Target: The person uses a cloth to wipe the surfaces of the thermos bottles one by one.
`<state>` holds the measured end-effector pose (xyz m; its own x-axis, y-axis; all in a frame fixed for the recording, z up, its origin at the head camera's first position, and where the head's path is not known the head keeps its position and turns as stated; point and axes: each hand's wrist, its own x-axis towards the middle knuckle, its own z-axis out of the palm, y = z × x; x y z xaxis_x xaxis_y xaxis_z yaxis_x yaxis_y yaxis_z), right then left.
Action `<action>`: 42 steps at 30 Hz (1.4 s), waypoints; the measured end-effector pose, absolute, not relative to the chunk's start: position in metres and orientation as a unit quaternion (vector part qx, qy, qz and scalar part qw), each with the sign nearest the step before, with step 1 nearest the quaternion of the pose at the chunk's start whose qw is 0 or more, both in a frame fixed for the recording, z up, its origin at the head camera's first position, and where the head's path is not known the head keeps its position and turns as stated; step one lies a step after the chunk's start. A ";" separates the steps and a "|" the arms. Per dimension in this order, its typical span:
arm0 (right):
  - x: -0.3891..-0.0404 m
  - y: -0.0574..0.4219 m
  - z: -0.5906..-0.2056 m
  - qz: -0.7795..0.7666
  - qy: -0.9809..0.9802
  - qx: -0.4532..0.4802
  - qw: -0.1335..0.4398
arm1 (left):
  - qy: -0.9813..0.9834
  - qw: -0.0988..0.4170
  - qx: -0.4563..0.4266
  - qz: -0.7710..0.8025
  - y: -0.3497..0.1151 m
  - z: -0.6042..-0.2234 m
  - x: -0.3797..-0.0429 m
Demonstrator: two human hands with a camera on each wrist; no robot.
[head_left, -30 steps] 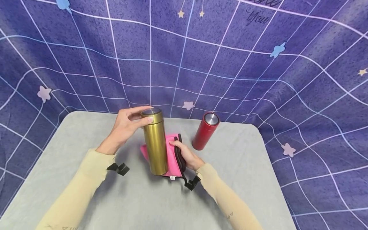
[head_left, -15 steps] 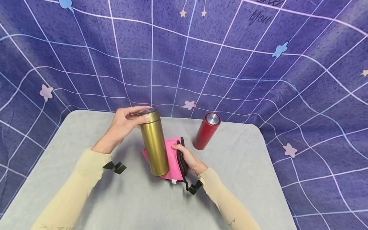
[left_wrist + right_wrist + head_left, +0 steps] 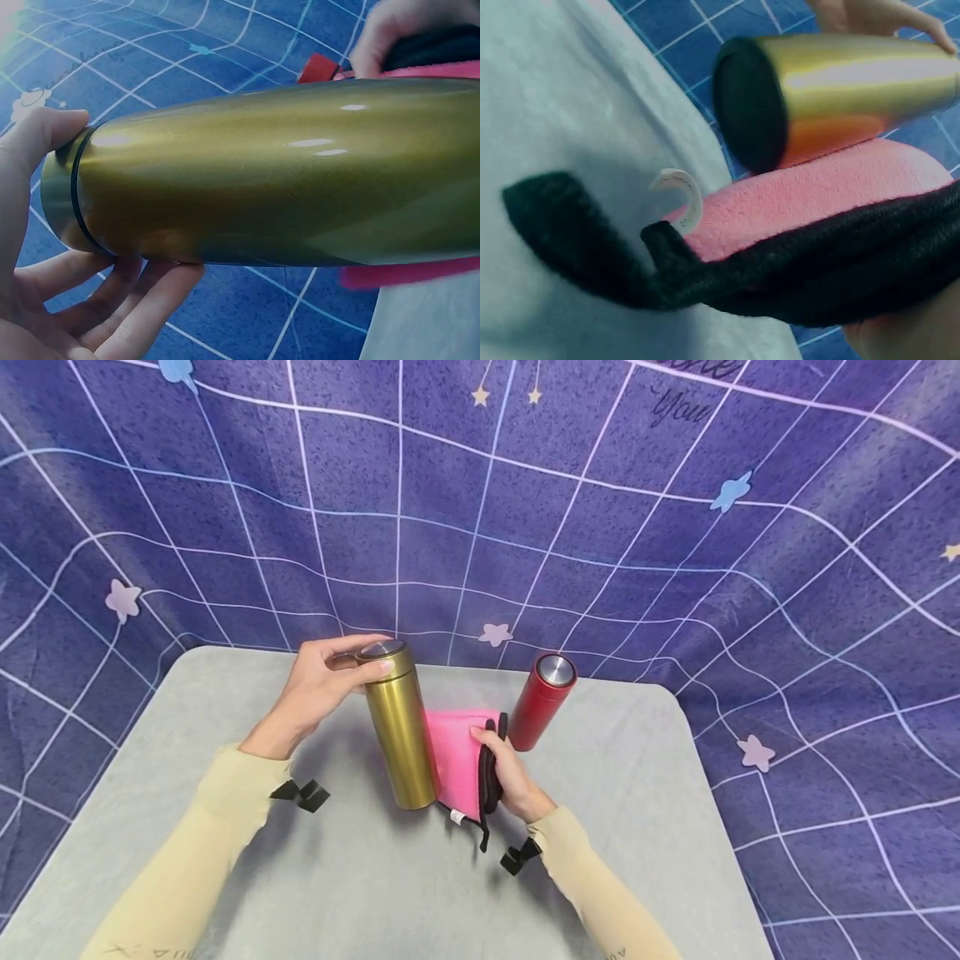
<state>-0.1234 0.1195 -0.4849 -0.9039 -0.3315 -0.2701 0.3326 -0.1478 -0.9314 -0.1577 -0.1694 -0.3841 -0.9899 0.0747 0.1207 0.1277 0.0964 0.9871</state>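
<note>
My left hand [image 3: 311,689] grips a gold thermos bottle [image 3: 401,731] round its lid, thumb on the near side. The bottle leans, its lid end to the left, and its dark base [image 3: 746,105] shows in the right wrist view, held off the table. In my right hand [image 3: 513,777] is a folded pink cloth [image 3: 457,756] with black edging and a small white label [image 3: 457,817]. The cloth lies against the bottle's right side. In the left wrist view, a strip of pink [image 3: 405,274] shows past the bottle's lower edge. The right fingers behind the cloth are hidden.
A red thermos bottle [image 3: 536,710] with a silver lid top stands on the grey table [image 3: 360,885], just behind and right of the cloth. A purple-blue curtain [image 3: 330,543] with a grid and stars hangs behind and at both sides.
My right hand has moved right with the cloth, and the pink left of the bottle has gone from the head view. The left hand and the bottle's top have shifted slightly left.
</note>
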 end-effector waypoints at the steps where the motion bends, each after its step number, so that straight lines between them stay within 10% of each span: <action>1: -0.123 0.120 -0.483 -0.761 0.616 0.001 0.203 | -0.745 0.020 -0.065 -0.664 -0.169 -0.385 -0.158; 26: -0.108 0.116 -0.435 -0.687 0.711 -0.150 -0.002 | -0.813 -0.016 -0.040 -0.580 -0.162 -0.393 -0.163; 42: -0.111 0.106 -0.426 -0.422 0.792 -0.405 -0.175 | -0.783 -0.070 -0.036 -0.616 -0.162 -0.403 -0.171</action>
<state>-0.1112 0.1064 -0.4261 -0.6099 -0.4944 0.6193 -0.7898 0.3152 -0.5262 -0.1714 -0.1618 -0.4026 -0.9875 0.1437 -0.0650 -0.0294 0.2375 0.9710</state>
